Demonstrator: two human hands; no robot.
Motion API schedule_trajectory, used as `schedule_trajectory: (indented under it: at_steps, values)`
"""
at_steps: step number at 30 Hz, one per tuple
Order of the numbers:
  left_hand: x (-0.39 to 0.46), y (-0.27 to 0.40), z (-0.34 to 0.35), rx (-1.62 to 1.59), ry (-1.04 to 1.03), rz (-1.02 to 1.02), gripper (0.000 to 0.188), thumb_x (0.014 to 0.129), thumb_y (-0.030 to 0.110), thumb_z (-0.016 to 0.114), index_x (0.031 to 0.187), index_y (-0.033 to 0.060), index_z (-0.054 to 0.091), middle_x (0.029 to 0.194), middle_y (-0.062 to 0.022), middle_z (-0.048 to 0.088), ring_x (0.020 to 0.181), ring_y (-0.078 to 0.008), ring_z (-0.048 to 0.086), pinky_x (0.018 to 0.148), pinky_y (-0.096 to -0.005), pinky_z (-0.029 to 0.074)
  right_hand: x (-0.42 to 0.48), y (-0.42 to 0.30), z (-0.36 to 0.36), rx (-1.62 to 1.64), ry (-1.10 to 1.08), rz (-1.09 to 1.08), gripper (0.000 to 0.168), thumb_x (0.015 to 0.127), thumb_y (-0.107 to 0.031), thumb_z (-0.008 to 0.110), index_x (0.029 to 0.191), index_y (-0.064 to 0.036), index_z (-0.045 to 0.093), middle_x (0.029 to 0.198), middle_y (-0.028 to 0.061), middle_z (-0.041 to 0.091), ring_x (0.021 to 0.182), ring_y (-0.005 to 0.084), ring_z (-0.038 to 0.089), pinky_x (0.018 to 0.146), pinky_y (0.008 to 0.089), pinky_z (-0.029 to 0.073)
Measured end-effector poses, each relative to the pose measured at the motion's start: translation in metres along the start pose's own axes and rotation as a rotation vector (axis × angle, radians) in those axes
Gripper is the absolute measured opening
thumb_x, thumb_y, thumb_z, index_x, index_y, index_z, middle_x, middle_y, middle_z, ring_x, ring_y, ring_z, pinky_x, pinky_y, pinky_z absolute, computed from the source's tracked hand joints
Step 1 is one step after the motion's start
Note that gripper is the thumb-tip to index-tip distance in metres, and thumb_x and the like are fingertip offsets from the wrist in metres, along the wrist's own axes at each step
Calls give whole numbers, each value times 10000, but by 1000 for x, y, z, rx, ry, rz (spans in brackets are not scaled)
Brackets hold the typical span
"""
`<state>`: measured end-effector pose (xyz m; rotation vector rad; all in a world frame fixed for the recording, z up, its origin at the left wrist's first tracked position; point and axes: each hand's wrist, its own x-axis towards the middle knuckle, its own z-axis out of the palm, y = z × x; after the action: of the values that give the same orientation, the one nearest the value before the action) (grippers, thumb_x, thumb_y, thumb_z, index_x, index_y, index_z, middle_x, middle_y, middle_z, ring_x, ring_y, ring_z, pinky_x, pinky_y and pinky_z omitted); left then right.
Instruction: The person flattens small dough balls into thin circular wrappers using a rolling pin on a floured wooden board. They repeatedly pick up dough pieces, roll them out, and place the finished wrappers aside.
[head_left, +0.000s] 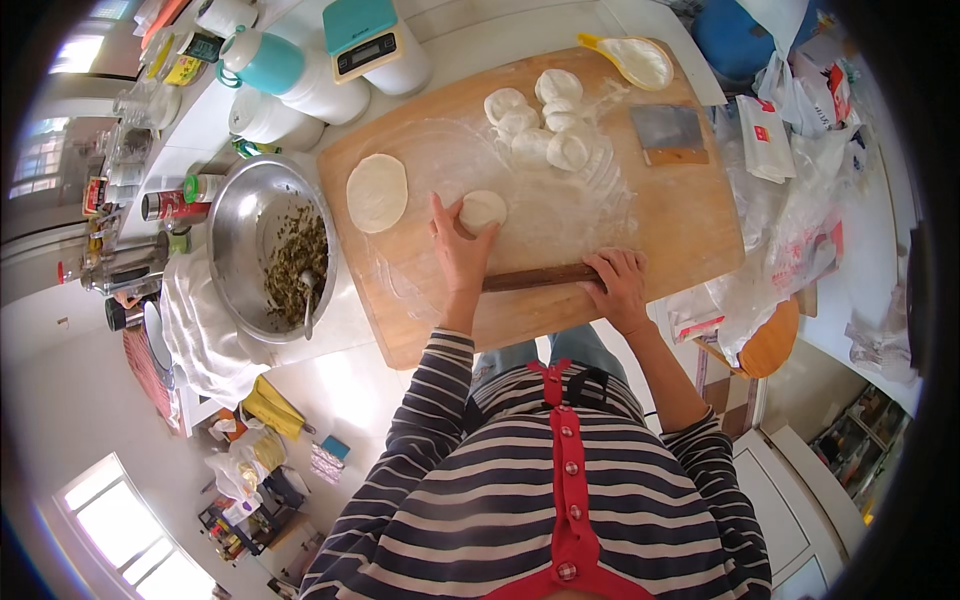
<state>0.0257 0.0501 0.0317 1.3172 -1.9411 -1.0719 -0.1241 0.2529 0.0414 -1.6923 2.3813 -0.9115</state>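
Note:
On a floured wooden board (540, 217), my left hand (459, 244) has its thumb and forefinger at the edge of a small round of dough (483, 211). My right hand (619, 289) grips the right end of a dark wooden rolling pin (534, 278). The pin lies crosswise below the dough round, and its left end reaches my left wrist. A larger flat dough wrapper (377, 193) rests on the board's left side. Farther back sits a cluster of several floured dough pieces (536, 120).
Left of the board stands a steel bowl (229, 247) of chopped filling (296, 262) with a spoon (308, 300). A dough scraper (667, 133) and a yellow scoop of flour (637, 61) lie at the board's back right. Behind are a kitchen scale (365, 46) and a turquoise-and-white jug (262, 61). Plastic bags (795, 217) crowd the right.

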Motion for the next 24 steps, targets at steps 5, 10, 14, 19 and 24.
schedule_trajectory:
  at_steps: [5, 10, 14, 19, 24]
  values:
    - [-7, -3, 3, 230, 125, 118, 1053, 587, 116, 802, 1414, -9, 163, 1230, -175, 523, 1144, -340, 421, 979, -404, 351, 1, 2, -1, -9, -7, -12, 435, 601, -153, 740, 1005, -116, 582, 973, 48, 542, 959, 238, 518, 855, 396, 333]
    - [-3, -1, 8, 224, 34, 110, 1083, 557, 105, 820, 1416, -4, 170, 1253, -193, 500, 1147, -366, 416, 974, -426, 354, 2, 2, 0, -12, 5, -19, 422, 603, -164, 741, 993, -117, 589, 971, 45, 543, 956, 233, 519, 851, 392, 337]
    - [8, -19, 5, 152, -135, 225, 1097, 563, 129, 823, 1427, 12, 156, 1248, -168, 496, 1156, -340, 403, 995, -437, 328, 4, -1, -3, -8, 9, -22, 426, 605, -172, 741, 1001, -122, 590, 961, 39, 548, 946, 225, 523, 847, 389, 339]
    - [12, 11, -7, 240, -97, 270, 1055, 584, 93, 808, 1425, 14, 176, 1240, -155, 503, 1155, -341, 414, 979, -423, 355, 3, -1, -4, -11, 21, -23, 437, 603, -182, 743, 1009, -128, 590, 951, 31, 552, 928, 219, 527, 838, 383, 343]
    - [12, 1, 16, 208, -227, 230, 1069, 550, 95, 827, 1411, -2, 201, 1319, -196, 409, 1187, -383, 363, 993, -442, 336, 4, 1, -4, -16, 8, -50, 433, 600, -195, 746, 999, -132, 590, 952, 25, 554, 920, 214, 529, 832, 380, 348]
